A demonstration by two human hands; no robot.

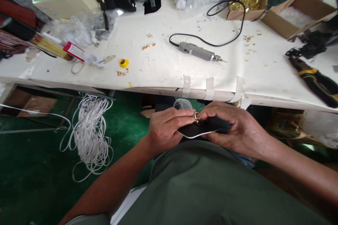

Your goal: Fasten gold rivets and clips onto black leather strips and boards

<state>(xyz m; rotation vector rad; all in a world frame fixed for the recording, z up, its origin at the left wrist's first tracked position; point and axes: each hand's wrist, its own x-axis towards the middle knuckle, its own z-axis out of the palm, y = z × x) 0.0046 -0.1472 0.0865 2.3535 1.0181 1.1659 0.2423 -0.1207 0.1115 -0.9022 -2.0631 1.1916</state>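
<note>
A black flat piece (194, 130) with a pale edge is held between my two hands, in front of my lap and below the table edge. On its upper side sits a small gold metal fitting (196, 117). My left hand (169, 126) grips the left side of the piece, its fingertips touching the fitting. My right hand (236, 126) holds the right side, with the index finger and thumb bent round it and a fingertip at the fitting. The undersides of the fingers are partly hidden.
On the white table (155, 74) lie a grey rotary tool (196, 51) with a black cable, gold fittings (149, 46), a yellow ring (123, 63) and pliers (314, 81). Boxes stand at the back right. A white cord heap (92, 133) covers some floor.
</note>
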